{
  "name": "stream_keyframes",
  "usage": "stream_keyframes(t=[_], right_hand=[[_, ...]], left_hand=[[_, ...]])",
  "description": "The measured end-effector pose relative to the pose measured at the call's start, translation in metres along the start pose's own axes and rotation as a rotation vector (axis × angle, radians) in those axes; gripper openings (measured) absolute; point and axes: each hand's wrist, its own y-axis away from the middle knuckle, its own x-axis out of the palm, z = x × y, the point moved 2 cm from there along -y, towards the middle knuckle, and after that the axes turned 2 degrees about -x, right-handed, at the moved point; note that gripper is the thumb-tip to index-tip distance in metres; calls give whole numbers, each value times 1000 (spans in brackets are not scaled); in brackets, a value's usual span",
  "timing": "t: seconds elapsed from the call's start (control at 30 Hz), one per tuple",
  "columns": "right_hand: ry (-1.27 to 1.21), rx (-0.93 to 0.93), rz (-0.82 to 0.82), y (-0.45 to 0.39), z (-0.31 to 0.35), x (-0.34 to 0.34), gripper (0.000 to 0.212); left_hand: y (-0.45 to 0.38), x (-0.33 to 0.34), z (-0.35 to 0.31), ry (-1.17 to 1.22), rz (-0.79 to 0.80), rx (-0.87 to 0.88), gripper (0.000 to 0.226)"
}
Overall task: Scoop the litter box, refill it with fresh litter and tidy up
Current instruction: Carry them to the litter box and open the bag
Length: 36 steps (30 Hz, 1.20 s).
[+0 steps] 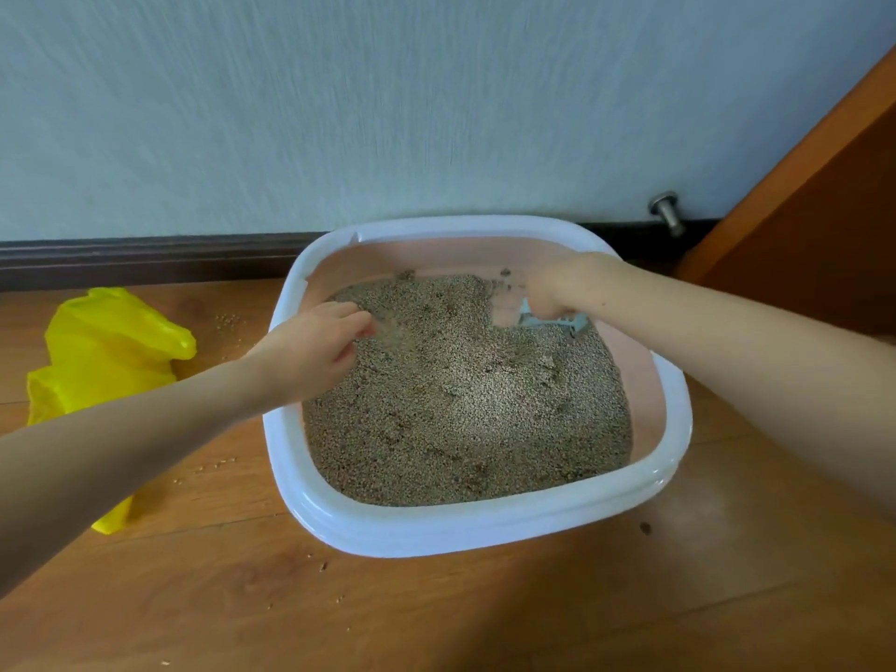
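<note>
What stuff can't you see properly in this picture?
- Scoop, head view: only a pale bit shows; the right hand gripping it hides the rest.
- Left hand: motion blur at the fingertips, so whether they pinch anything over the litter is unclear.
- Yellow bag: the left forearm covers its lower part; its contents are hidden.
- Specks on the floor: too small to identify.

Litter box (485, 531): white rim, pale pink inner walls, filled w/ speckled grey-brown litter (465, 409); a pale blue-grey scoop (548, 322) shows at centre right. Crumpled bright yellow bag (106, 351) at left on an orange-brown wood-grain floor (436, 613). Wall (388, 99) up top is pale blue-grey w/ fine streaky texture, dark brown baseboard (145, 259) under it, orange wood door (824, 211) upper right.
</note>
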Motion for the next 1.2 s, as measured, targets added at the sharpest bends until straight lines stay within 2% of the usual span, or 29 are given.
stream_keyframes(t=[0.07, 0.13, 0.2, 0.4, 0.57, 0.8, 0.97, 1.03, 1.1, 1.2], right_hand=[[-187, -46, 121, 4, 5, -4, 31], [-403, -70, 206, 8, -2, -18, 21], [-490, -62, 181, 12, -11, -35, 14], [-325, -116, -428, -17, 3, -43, 19], [-293, -196, -546, -36, 32, -42, 16], [-56, -201, -548, -27, 77, -51, 9], [8, -195, -514, -22, 107, -27, 27], [-25, -220, -450, -18, 104, -28, 30], [-41, -229, -354, -14, 88, -45, 12], [-69, -201, -350, -8, 61, -71, 19]], left_hand=[[0, 0, 0, -10, 2, -4, 30], [0, 0, -1, -9, 3, -7, 31], [0, -1, -2, -11, 9, -11, 31], [0, -3, -5, -22, 26, -30, 33], [0, -3, -4, -34, 46, -42, 34], [0, -2, -3, -58, 64, -38, 33], [-1, -1, -4, -57, 76, -41, 37], [-1, 0, -4, -61, 65, -33, 36], [0, 0, -3, -67, 64, -31, 35], [0, 1, -2, -75, 64, -19, 34]])
